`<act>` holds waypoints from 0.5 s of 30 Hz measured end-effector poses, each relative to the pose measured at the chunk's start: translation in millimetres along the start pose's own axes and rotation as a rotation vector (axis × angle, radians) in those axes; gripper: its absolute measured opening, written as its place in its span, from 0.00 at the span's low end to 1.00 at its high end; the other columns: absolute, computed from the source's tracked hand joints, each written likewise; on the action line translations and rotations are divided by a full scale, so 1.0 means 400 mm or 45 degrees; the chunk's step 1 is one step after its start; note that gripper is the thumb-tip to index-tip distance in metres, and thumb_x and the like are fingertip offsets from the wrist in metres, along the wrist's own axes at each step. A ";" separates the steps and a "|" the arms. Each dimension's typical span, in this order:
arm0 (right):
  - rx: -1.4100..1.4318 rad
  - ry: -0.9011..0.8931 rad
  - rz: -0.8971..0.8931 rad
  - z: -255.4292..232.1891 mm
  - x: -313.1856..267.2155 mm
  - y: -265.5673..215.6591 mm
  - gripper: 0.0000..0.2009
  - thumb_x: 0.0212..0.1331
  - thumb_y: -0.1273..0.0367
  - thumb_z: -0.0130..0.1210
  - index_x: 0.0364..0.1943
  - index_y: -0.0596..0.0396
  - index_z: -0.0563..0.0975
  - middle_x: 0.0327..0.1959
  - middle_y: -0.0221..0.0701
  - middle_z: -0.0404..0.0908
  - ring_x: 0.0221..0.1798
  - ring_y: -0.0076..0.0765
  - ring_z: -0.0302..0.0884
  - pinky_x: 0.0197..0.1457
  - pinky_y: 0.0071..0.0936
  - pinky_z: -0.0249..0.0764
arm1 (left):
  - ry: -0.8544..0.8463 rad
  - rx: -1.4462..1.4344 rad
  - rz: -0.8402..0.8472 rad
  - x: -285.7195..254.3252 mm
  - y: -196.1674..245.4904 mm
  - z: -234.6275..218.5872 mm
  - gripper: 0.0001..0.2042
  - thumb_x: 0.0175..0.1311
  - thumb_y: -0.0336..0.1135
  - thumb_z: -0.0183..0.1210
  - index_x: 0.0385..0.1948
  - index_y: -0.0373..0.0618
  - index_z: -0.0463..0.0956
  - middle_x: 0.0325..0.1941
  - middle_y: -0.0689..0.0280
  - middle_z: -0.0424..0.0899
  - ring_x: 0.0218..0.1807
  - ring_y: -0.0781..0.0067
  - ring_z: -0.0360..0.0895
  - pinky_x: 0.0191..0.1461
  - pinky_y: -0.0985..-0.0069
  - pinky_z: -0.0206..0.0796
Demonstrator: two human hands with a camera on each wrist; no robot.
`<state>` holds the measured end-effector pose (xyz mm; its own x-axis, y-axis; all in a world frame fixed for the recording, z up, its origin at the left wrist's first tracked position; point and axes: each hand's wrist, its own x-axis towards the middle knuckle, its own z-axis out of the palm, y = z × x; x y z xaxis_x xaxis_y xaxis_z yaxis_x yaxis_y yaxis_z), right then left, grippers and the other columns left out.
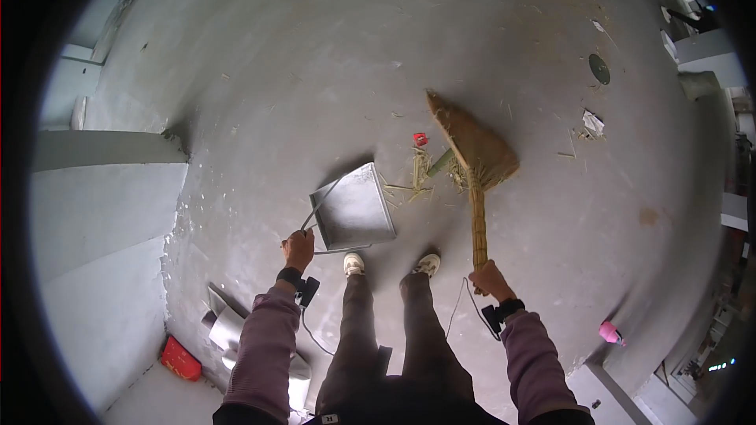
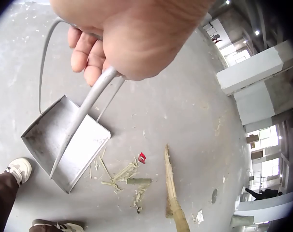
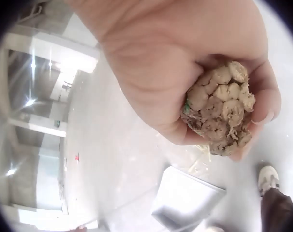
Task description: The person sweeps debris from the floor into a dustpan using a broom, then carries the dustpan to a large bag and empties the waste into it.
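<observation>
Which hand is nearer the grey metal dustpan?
Left. The left hand holds the dustpan by its handle; the right hand, to its right, grips a brown straw broom.

Large bare indoor hall, grey concrete floor (image 1: 260, 118), pale walls (image 1: 102, 220), distant windows (image 2: 270, 166)

Muted, even light covers the floor (image 1: 276, 94) in the head view, with a soft shadow beside the dustpan (image 1: 354, 203). Windows (image 2: 270, 167) glow in the left wrist view. The right wrist view is hazy and overexposed, its lamps (image 3: 30, 102) flaring into stars. Dark, curved edges distort all three.
</observation>
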<state>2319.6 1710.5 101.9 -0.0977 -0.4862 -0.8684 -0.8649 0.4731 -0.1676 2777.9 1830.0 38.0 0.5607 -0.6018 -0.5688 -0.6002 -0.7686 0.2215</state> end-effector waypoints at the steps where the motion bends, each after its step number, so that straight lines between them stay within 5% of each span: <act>1: -0.169 0.005 -0.018 0.019 -0.033 0.039 0.23 0.41 0.67 0.55 0.39 0.71 0.64 0.26 0.48 0.77 0.27 0.45 0.80 0.29 0.33 0.75 | 0.008 -0.006 0.004 -0.001 0.006 -0.003 0.21 0.61 0.48 0.43 0.24 0.40 0.78 0.29 0.51 0.80 0.38 0.49 0.77 0.55 0.57 0.56; 4: -0.436 -0.130 0.060 0.031 -0.149 0.126 0.25 0.40 0.63 0.55 0.40 0.68 0.64 0.31 0.48 0.78 0.32 0.49 0.80 0.40 0.35 0.75 | 0.027 -0.004 0.008 -0.010 0.013 -0.011 0.21 0.61 0.48 0.43 0.25 0.40 0.78 0.29 0.51 0.80 0.38 0.49 0.77 0.55 0.56 0.56; 8: -0.757 -0.189 0.062 0.036 -0.248 0.267 0.27 0.40 0.60 0.57 0.41 0.67 0.65 0.31 0.45 0.80 0.35 0.47 0.80 0.44 0.35 0.73 | 0.047 0.035 0.008 -0.011 0.015 -0.008 0.21 0.61 0.49 0.43 0.25 0.40 0.78 0.29 0.51 0.80 0.38 0.50 0.77 0.55 0.56 0.56; 9: -0.821 -0.227 0.053 0.021 -0.268 0.266 0.25 0.41 0.62 0.58 0.41 0.66 0.65 0.30 0.42 0.80 0.33 0.42 0.80 0.37 0.35 0.76 | 0.056 0.040 0.006 -0.008 0.018 -0.007 0.21 0.61 0.49 0.43 0.26 0.39 0.78 0.29 0.50 0.80 0.38 0.50 0.77 0.55 0.56 0.56; 12: 0.114 -0.677 0.273 0.009 -0.232 0.292 0.22 0.42 0.68 0.58 0.40 0.67 0.66 0.29 0.40 0.78 0.31 0.36 0.80 0.28 0.31 0.76 | 0.030 0.032 0.011 -0.005 0.013 -0.003 0.22 0.61 0.49 0.43 0.26 0.38 0.78 0.30 0.50 0.80 0.39 0.50 0.77 0.56 0.55 0.55; 13: 0.425 -0.531 0.199 0.039 -0.213 0.287 0.19 0.42 0.72 0.57 0.38 0.68 0.66 0.26 0.38 0.76 0.26 0.31 0.78 0.21 0.27 0.74 | -0.014 0.014 -0.004 -0.005 0.012 -0.004 0.23 0.61 0.50 0.42 0.28 0.37 0.78 0.31 0.50 0.80 0.40 0.49 0.77 0.56 0.53 0.54; 15: 0.467 -0.397 0.152 0.065 -0.206 0.232 0.19 0.42 0.72 0.57 0.38 0.69 0.66 0.25 0.38 0.75 0.24 0.31 0.76 0.20 0.27 0.73 | -0.039 0.019 0.016 -0.012 0.014 -0.002 0.23 0.61 0.50 0.43 0.29 0.37 0.78 0.32 0.49 0.80 0.40 0.48 0.76 0.56 0.53 0.54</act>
<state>2260.1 1813.5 145.7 0.0153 -0.1963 -0.9804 -0.6211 0.7665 -0.1632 2772.4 1828.6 42.7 0.5353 -0.6041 -0.5903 -0.6157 -0.7575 0.2169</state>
